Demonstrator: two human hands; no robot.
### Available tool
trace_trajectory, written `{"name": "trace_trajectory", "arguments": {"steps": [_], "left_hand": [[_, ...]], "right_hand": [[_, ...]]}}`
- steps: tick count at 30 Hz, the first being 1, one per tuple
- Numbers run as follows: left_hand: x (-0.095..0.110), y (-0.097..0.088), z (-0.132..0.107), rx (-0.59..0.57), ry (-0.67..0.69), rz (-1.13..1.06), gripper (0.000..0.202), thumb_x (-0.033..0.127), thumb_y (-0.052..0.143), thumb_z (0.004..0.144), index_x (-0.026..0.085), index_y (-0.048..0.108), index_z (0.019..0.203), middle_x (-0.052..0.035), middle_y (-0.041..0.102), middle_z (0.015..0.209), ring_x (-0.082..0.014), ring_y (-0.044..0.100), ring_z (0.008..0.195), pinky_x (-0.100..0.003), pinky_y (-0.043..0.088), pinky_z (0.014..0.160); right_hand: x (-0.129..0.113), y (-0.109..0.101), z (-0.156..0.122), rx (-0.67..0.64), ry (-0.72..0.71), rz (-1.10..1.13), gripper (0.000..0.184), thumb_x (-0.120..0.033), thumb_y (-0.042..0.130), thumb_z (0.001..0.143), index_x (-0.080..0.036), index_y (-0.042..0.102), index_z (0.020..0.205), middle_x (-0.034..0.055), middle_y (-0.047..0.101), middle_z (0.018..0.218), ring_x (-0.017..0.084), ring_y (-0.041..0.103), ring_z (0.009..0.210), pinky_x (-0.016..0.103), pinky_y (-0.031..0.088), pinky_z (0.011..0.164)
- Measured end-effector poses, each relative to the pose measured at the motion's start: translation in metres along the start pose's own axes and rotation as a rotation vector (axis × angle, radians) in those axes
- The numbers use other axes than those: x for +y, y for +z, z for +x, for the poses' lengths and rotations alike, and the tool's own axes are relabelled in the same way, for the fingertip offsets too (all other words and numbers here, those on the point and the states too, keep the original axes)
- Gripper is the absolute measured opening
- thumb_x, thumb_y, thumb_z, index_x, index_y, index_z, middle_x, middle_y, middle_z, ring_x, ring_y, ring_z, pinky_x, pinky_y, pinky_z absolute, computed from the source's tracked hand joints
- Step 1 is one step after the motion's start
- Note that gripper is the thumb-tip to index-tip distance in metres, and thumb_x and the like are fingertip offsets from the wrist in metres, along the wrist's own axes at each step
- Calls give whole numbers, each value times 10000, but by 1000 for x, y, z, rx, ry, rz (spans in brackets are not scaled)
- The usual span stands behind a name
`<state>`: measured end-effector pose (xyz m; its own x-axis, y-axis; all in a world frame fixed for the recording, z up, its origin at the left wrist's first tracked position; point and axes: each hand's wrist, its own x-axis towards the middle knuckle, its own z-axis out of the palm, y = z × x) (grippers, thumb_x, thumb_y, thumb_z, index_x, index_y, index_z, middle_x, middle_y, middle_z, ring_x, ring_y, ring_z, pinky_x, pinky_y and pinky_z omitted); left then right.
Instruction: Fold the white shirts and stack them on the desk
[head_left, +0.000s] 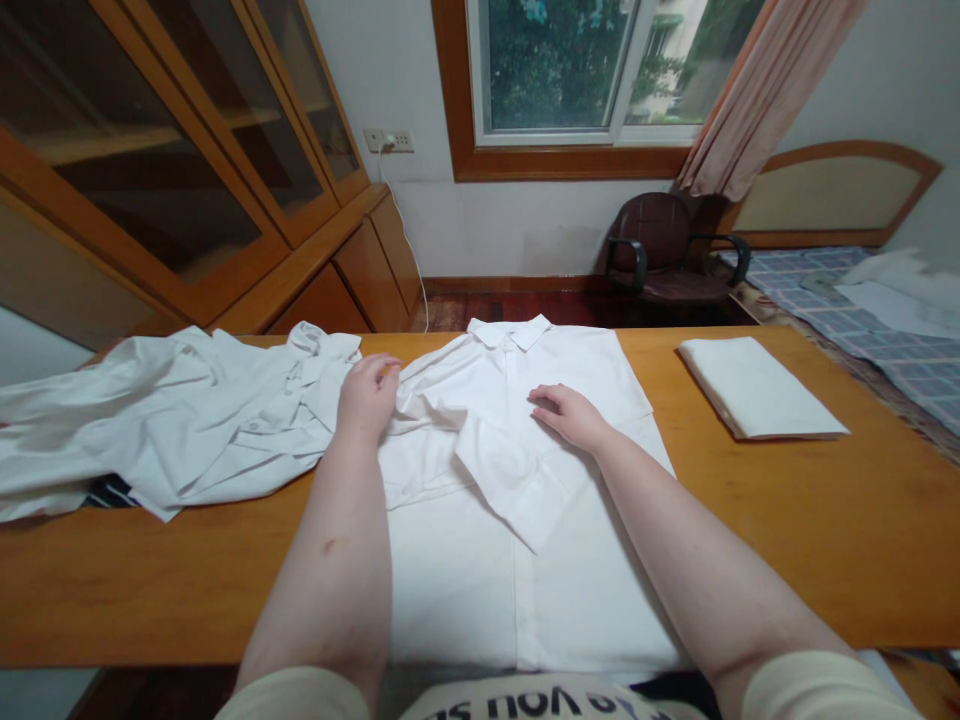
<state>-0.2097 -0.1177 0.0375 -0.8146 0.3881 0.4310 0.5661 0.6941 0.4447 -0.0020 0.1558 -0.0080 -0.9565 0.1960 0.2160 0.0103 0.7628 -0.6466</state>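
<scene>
A white collared shirt (457, 590) lies front side up on the table, its collar at the far edge and its hem near my body. One sleeve (517, 480) is folded across the front, with its cuff end pointing toward me. At the shirt's left edge, the curled fingers of my left hand (369, 396) pinch the fabric near the fold; the fingertips are partly hidden. My right hand (571, 416) rests on the right of the shirt's chest, fingers stretched out and slightly apart, holding nothing.
Crumpled white garments (217, 410) lie on the table (757, 540) to the left. A neatly folded white garment (761, 388) sits on the right. Beyond the table are an office chair (656, 240), a wooden cabinet (300, 245) and a bed (862, 310).
</scene>
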Motion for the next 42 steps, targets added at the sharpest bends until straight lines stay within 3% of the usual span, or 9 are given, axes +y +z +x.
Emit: {"name": "trace_trajectory", "arguments": {"steps": [6,12,20,24,27,31,36,39,42], "left_hand": [[2,-1,-1,-339,-283,274,188,235,562,670,220,679,815,-90,685,902,-277,625,833,-343,468,710],[-10,6,2,-478,-284,297,435,133,555,611,263,704,998,-104,657,1116,-306,608,988,-359,466,793],[-9,9,2,-461,-245,402,532,192,567,652,218,634,1179,-154,591,1246,-408,532,1080,-496,447,846],[-7,10,-1,-284,-236,378,497,280,536,719,161,604,1197,-163,568,1276,-412,488,1125,-522,413,900],[-8,13,-1,-156,-245,256,487,348,489,784,138,592,1212,-159,532,1330,-370,453,1206,-491,351,1006],[-19,16,5,-96,-350,-79,453,416,465,822,121,637,1120,-159,578,1273,-310,470,1229,-410,328,1052],[-36,21,12,-20,-602,-414,330,426,516,783,147,681,844,-104,698,858,-293,630,942,-376,500,804],[-38,25,13,17,-740,-696,318,379,519,751,137,676,886,-60,672,726,-236,657,745,-320,531,634],[-36,26,13,43,-858,-1027,321,269,560,681,124,673,944,-46,677,736,-208,660,700,-302,546,622]], "right_hand": [[2,1,0,9,-4,2,247,-270,585,838,-235,648,1075,36,675,1089,207,581,1004,380,426,934],[3,1,0,7,4,8,248,-270,588,834,-236,651,1071,39,671,1101,208,583,1015,382,426,943],[4,2,0,17,5,13,248,-280,584,837,-243,651,1073,38,673,1100,207,584,1016,387,413,957],[4,2,0,10,3,14,249,-277,584,838,-237,648,1075,36,675,1089,203,579,1004,368,424,929],[4,2,0,7,4,11,251,-272,589,834,-227,648,1074,42,672,1089,201,579,987,363,428,914],[4,2,0,7,6,18,252,-273,590,833,-226,649,1074,45,670,1089,201,579,983,366,422,921],[5,2,0,5,8,17,252,-277,588,836,-228,647,1077,34,673,1083,200,573,971,363,417,920],[5,2,0,2,10,16,255,-279,583,840,-223,645,1081,36,672,1087,200,568,981,359,415,915],[4,1,-1,0,17,14,262,-276,585,839,-219,645,1088,41,670,1086,199,568,977,355,420,905]]}}
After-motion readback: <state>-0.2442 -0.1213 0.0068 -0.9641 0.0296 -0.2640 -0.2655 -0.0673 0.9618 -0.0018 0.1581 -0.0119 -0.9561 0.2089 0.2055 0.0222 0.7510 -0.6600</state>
